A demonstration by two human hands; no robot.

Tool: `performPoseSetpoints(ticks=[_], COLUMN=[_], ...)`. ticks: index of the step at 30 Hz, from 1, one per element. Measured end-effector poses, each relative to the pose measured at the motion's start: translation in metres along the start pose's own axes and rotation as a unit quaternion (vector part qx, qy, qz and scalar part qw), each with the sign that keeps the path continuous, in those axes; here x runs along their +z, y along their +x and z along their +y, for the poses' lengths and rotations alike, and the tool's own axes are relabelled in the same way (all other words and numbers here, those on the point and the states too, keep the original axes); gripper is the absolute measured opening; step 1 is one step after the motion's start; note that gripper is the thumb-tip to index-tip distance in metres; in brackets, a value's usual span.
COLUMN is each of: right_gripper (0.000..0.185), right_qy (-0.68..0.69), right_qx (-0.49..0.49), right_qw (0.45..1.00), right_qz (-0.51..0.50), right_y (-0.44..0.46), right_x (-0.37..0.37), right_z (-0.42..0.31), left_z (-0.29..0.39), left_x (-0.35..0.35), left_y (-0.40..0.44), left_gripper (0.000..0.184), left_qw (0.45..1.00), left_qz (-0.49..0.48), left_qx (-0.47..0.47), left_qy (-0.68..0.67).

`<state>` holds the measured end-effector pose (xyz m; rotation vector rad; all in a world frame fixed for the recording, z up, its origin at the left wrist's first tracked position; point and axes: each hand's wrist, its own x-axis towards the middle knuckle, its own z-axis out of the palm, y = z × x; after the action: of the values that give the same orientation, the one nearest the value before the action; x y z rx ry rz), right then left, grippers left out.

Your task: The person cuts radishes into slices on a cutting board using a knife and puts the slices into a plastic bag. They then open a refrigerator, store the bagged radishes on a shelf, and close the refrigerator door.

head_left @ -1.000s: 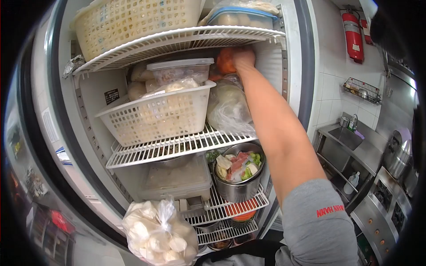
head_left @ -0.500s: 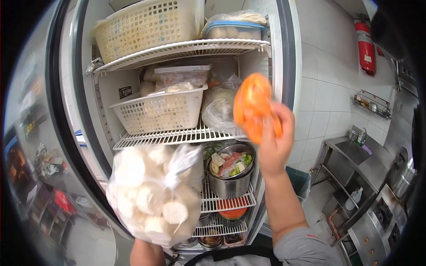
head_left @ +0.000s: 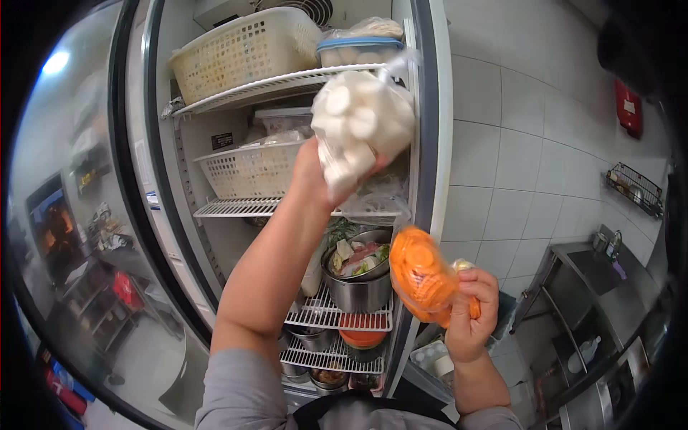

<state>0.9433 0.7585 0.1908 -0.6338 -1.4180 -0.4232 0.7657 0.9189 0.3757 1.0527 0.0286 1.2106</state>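
My left hand (head_left: 319, 172) holds up a clear plastic bag of white round pieces (head_left: 362, 118) from below, in front of the fridge's middle shelf (head_left: 240, 208) on its right side. The fingers are partly hidden behind the bag. Lower right, outside the fridge frame, my right hand (head_left: 474, 312) pinches a clear bag of orange sliced pieces (head_left: 423, 276) at its gathered end. Behind the white bag, another clear plastic bag (head_left: 376, 197) lies on the middle shelf, beside a white perforated basket (head_left: 247, 172).
The top shelf (head_left: 279, 82) bears a large basket (head_left: 247, 54) and a blue-lidded container (head_left: 360, 51). Below stands a steel pot (head_left: 358, 287) with mixed food. At right are a tiled wall (head_left: 527, 158), a wire rack (head_left: 634, 188) and a steel sink (head_left: 598, 269).
The white bag has risen from the lower left to the middle shelf's right side, with my left hand beneath it. My right hand has lowered the orange bag. The view has turned right.
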Motion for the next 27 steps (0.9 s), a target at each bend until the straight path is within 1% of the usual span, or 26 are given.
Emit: performPoseSetpoints(ticks=[1,2,3,5,7,9,10,12,14,15,17,18,19,21,22,23,24,25,26,27], right_gripper=[0.014,0.013,0.013,0.017,0.017,0.017,0.016,0.016,0.016,0.016,0.013,0.013,0.014,0.016,0.016,0.016,0.016,0.015,0.014,0.014], right_qy=[0.02,0.039,0.045,0.058,0.063,0.064,0.069,0.079,0.109,0.114,0.127,0.125,0.124,0.126,0.134,0.143,0.146,0.165,0.182,0.181], right_qx=[0.021,0.042,0.042,0.042,0.037,0.027,0.029,0.03,0.052,0.052,0.086,0.09,0.086,0.078,0.085,0.092,0.091,0.117,0.143,0.142], right_qw=[1.0,0.998,0.998,0.997,0.996,0.995,0.994,0.992,0.99,0.989,0.984,0.983,0.984,0.984,0.983,0.982,0.981,0.976,0.97,0.971], right_qz=[-0.007,-0.013,-0.015,-0.035,-0.054,-0.07,-0.076,-0.09,-0.078,-0.081,-0.096,-0.098,-0.095,-0.095,-0.09,-0.086,-0.086,-0.077,-0.067,-0.064], right_y=[-0.004,-0.006,-0.007,-0.009,-0.01,-0.007,-0.007,-0.006,-0.005,-0.004,-0.005,-0.007,-0.008,-0.007,-0.007,-0.007,-0.008,-0.009,-0.01,-0.011], right_x=[-0.005,-0.009,-0.013,-0.016,-0.015,-0.015,-0.014,-0.014,-0.012,-0.012,-0.015,-0.016,-0.017,-0.017,-0.017,-0.017,-0.017,-0.017,-0.018,-0.018], right_z=[0.003,0.006,0.009,0.012,0.015,0.019,0.02,0.022,0.023,0.024,0.024,0.023,0.024,0.024,0.024,0.024,0.025,0.026,0.027,0.029], left_z=[0.0,0.002,-0.002,-0.01,-0.017,-0.022,-0.017,-0.017,-0.019,-0.018,-0.019,-0.021,-0.023,-0.019,-0.018,-0.021,-0.025,-0.03,-0.043,-0.05], left_x=[-0.014,-0.014,-0.016,-0.018,-0.025,-0.024,-0.028,-0.017,-0.012,-0.014,-0.013,-0.011,-0.008,0.001,0.003,-0.001,-0.004,-0.005,-0.02,-0.026], left_y=[0.024,0.03,0.032,0.035,0.046,0.059,0.069,0.078,0.082,0.086,0.089,0.089,0.089,0.082,0.076,0.069,0.064,0.063,0.072,0.078], left_gripper=[0.046,0.046,0.046,0.045,0.044,0.043,0.042,0.041,0.041,0.041,0.042,0.05,0.05,0.062,0.071,0.071,0.072,0.073,0.082,0.082], left_qw=[0.998,0.994,0.994,0.999,0.999,0.999,0.993,0.995,0.996,0.997,0.999,0.999,0.999,0.999,0.999,0.999,0.996,0.989,0.972,0.972], left_qz=[-0.03,-0.06,-0.056,-0.015,-0.025,-0.045,-0.081,-0.054,-0.016,-0.012,-0.041,-0.023,-0.021,0.035,0.004,0.008,-0.039,-0.088,-0.122,-0.125], left_qx=[-0.02,-0.04,-0.036,0.001,0.005,0.005,-0.042,-0.031,-0.027,-0.023,-0.011,0.015,0.014,0.007,0.016,0.02,0.062,0.103,0.154,0.154], left_qy=[-0.043,-0.086,-0.084,-0.035,-0.041,-0.013,-0.072,-0.073,-0.078,-0.077,-0.015,0.041,0.038,0.039,0.041,0.042,0.053,0.064,0.128,0.129])
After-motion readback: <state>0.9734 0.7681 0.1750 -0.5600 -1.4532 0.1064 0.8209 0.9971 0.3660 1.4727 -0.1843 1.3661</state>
